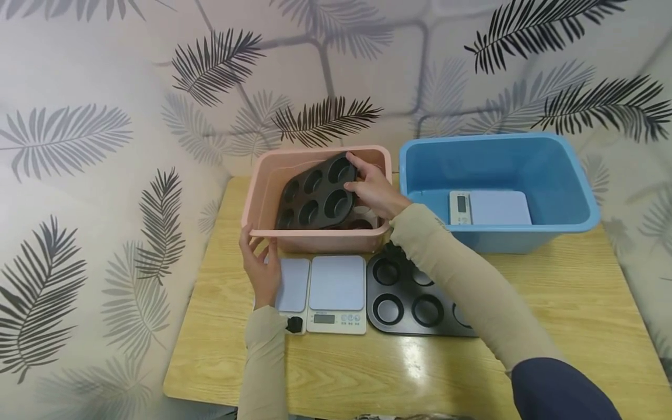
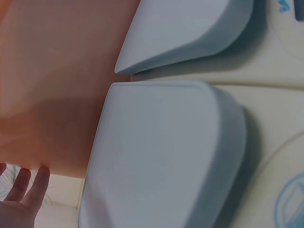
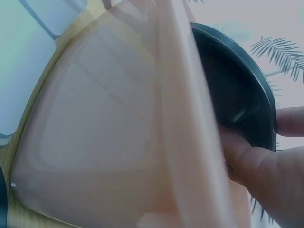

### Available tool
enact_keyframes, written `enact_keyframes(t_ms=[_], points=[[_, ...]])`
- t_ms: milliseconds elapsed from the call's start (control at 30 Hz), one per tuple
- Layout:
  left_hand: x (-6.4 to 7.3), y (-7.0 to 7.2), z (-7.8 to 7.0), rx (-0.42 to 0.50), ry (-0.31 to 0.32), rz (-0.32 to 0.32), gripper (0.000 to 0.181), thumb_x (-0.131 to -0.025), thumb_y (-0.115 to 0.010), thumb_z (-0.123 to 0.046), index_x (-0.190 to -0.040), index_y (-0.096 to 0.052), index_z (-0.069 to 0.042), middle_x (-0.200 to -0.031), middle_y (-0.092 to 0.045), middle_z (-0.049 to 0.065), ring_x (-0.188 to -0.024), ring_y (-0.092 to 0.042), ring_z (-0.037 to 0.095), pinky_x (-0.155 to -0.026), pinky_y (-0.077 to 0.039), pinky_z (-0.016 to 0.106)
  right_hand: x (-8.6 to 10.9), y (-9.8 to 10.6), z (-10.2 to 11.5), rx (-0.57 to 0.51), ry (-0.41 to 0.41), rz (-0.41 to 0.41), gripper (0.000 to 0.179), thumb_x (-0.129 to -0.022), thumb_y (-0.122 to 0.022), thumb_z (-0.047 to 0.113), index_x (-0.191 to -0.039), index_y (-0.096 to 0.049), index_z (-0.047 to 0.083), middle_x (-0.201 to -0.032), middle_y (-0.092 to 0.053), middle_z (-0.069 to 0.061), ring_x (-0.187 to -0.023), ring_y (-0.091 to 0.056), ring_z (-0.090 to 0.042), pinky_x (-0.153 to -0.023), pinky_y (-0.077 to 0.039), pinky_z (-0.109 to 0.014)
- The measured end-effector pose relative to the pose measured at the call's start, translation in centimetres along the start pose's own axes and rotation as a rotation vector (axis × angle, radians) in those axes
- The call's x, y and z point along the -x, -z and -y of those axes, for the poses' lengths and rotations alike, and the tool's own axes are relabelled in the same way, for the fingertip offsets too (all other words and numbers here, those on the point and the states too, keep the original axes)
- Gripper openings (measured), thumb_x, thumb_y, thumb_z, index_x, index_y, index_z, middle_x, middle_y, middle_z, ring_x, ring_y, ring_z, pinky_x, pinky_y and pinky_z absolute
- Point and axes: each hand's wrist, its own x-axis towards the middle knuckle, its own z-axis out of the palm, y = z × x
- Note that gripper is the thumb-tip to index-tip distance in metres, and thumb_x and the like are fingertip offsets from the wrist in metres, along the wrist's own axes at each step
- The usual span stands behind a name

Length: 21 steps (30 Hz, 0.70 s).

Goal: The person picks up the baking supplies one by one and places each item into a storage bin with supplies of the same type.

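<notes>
In the head view, my right hand (image 1: pixel 375 189) pinches the right end of a dark six-cup muffin tin (image 1: pixel 324 201), thumb on the near face. The tin lies tilted inside a pink plastic bin (image 1: pixel 320 233). In the right wrist view, the thumb and a finger hold the tin's rim (image 3: pixel 268 95) above the bin wall (image 3: pixel 109 114). My left hand (image 1: pixel 262 271) touches the bin's front left corner, its fingers spread and fairly straight. Its fingertips (image 2: pixel 42 172) meet the pink wall in the left wrist view. Something under the tin is mostly hidden.
Two white kitchen scales (image 1: pixel 337 286) (image 1: pixel 294 286) lie in front of the pink bin. Right of them is another dark muffin tin (image 1: pixel 406 308), partly under my right forearm. A blue bin (image 1: pixel 496 238) holding a white scale (image 1: pixel 499 207) stands at the right, near the patterned wall covering.
</notes>
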Motion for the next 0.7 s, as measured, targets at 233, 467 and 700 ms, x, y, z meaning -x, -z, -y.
enact_keyframes(t_ms=[233, 467, 700], points=[[-0.1, -0.1, 0.1, -0.017, -0.003, -0.001, 0.059, -0.109, -0.068, -0.013, -0.161, -0.042, -0.016, -0.166, -0.047, 0.012, -0.135, -0.060, 0.032, -0.108, -0.058, 0.058, -0.7, -0.5, -0.5, -0.001, -0.049, -0.016, 0.083, -0.109, -0.048, -0.007, -0.177, -0.015, 0.028, -0.183, -0.021, -0.013, -0.156, -0.047, -0.041, -0.117, -0.049, -0.065], [-0.2, -0.3, 0.0, -0.019, 0.005, 0.016, 0.058, -0.110, -0.066, -0.015, -0.162, -0.041, -0.017, -0.167, -0.045, 0.014, -0.138, -0.059, 0.035, -0.111, -0.056, 0.062, -0.4, -0.8, 0.2, 0.125, -0.126, -0.027, 0.094, -0.105, -0.062, 0.001, -0.178, -0.008, 0.027, -0.184, -0.015, -0.013, -0.149, -0.050, -0.038, -0.125, -0.041, -0.061], [0.0, -0.2, 0.2, -0.007, 0.014, 0.009, 0.056, -0.110, -0.065, -0.014, -0.161, -0.042, -0.020, -0.167, -0.045, 0.010, -0.138, -0.059, 0.033, -0.112, -0.055, 0.062, 0.5, 0.0, 0.5, 0.281, -0.174, -0.106, 0.091, -0.108, -0.064, 0.024, -0.178, -0.005, 0.018, -0.186, -0.005, -0.008, -0.171, -0.018, -0.035, -0.133, -0.029, -0.063]])
